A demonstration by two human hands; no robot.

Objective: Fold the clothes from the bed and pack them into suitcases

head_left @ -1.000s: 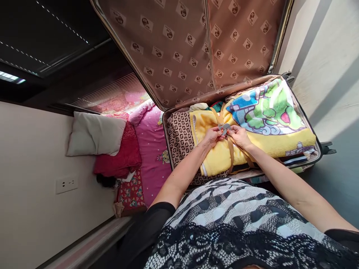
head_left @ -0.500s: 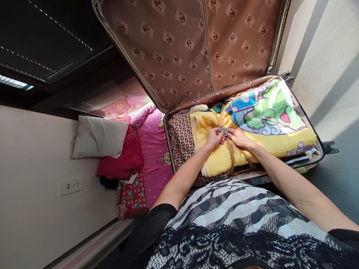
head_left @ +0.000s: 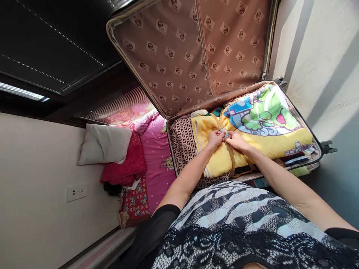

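Pinching the grey buckle [head_left: 224,132] between them, the left hand [head_left: 215,138] and right hand [head_left: 236,141] meet over the yellow blanket [head_left: 269,143].

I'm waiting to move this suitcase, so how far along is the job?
The yellow cloth already lies in the suitcase, with tan straps across it. In hand is the grey buckle, between left hand and right hand; whether it's latched, I can't tell. The lid stands open, so closing it seems left.

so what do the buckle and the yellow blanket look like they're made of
Buckle: probably matte plastic, judging by its flat, dull grey; metal is possible.
Yellow blanket: soft, plush fabric, judging by its fuzzy surface and rounded folds.
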